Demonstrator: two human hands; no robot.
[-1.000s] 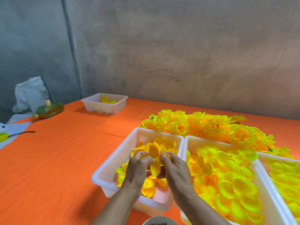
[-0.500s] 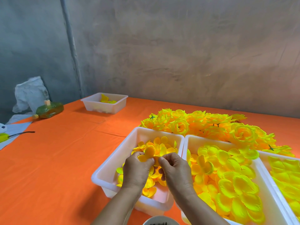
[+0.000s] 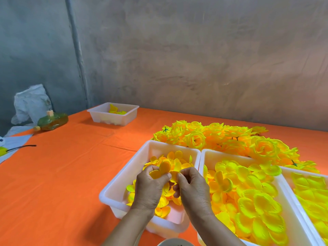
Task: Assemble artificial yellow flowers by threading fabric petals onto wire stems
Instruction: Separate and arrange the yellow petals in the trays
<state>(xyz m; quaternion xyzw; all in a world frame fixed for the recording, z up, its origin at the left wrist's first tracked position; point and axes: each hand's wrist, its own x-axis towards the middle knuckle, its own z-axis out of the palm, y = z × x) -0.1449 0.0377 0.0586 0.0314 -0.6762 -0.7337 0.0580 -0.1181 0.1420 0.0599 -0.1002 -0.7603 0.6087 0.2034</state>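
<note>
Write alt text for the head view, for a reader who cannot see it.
A person's left hand pinches a yellow-orange fabric petal over a white plastic tub of petals, right hand curled beside it. Finished yellow flowers lie behind.

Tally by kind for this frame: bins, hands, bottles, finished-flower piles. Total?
White bins: 4
Hands: 2
Green bottle: 1
Pile of finished flowers: 1
Total: 8
</note>
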